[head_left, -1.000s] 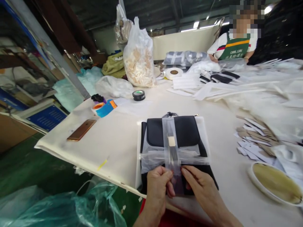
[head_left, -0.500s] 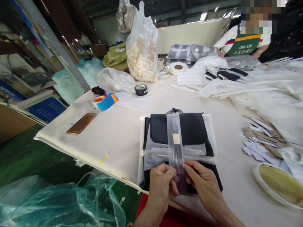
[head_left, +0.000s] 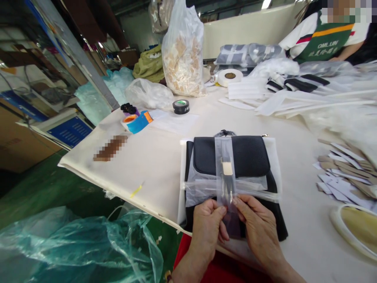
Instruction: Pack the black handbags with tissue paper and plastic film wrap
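Observation:
A black bag (head_left: 247, 155) lies flat on the white table (head_left: 153, 161), wrapped in clear plastic film. A clear plastic strip (head_left: 225, 169) runs down its front over the clasp and crosses a horizontal band of film. My left hand (head_left: 207, 226) and my right hand (head_left: 259, 230) both pinch the strip's lower end at the bag's near edge, fingers closed on it.
A blurred flat object (head_left: 110, 148), blue tape dispenser (head_left: 137, 122) and black tape roll (head_left: 180, 106) lie to the left. A big plastic sack (head_left: 184, 55) stands behind. Paper tags (head_left: 344, 169) and a white dish (head_left: 357, 230) lie to the right. A co-worker (head_left: 324, 35) stands at the far side.
The view has shifted, so the bag and table sit further right and lower in the frame. Both hands keep pinching the strip's lower end; the grip looks unchanged.

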Available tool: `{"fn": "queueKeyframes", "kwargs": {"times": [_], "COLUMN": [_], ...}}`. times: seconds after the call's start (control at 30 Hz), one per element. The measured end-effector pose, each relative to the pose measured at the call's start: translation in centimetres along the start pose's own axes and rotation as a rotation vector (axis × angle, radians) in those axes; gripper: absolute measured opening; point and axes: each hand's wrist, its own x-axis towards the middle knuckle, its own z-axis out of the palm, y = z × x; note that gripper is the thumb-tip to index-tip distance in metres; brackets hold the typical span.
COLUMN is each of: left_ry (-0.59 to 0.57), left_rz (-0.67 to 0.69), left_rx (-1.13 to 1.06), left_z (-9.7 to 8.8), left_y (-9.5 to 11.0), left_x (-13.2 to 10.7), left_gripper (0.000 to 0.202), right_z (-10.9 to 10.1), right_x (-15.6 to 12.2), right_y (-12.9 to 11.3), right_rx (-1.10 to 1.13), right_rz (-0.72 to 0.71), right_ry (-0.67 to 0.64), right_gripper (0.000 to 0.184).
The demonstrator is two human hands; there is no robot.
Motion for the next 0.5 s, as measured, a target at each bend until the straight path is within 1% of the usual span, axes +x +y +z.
{"fn": "queueKeyframes", "kwargs": {"times": [0.07,0.3,0.4,0.5], "left_ry": [-0.009,-0.04,-0.023,0.001], "left_rz": [0.031,0.193,0.208,0.187], "left_rx": [0.0,-0.107,-0.101,-0.058], "left_z": [0.0,-0.2,-0.3,-0.4], "left_y": [-0.2,-1.0,-1.0,-1.0], "left_x": [-0.1,-0.3,-0.6,-1.0], "left_gripper": [0.022,0.029,0.031,0.026], "right_z": [0.0,0.0,0.0,0.0], "right_x": [0.0,0.1,0.2,0.2], "right_y": [0.1,0.4,0.6,0.8], "right_rx": [0.012,0.046,0.061,0.075], "right_rz": [0.0,-0.019,-0.022,-0.016], "right_ry": [-0.004,-0.006,-0.005,-0.01], "right_gripper": [0.032,0.035,0.033,0.03]}}
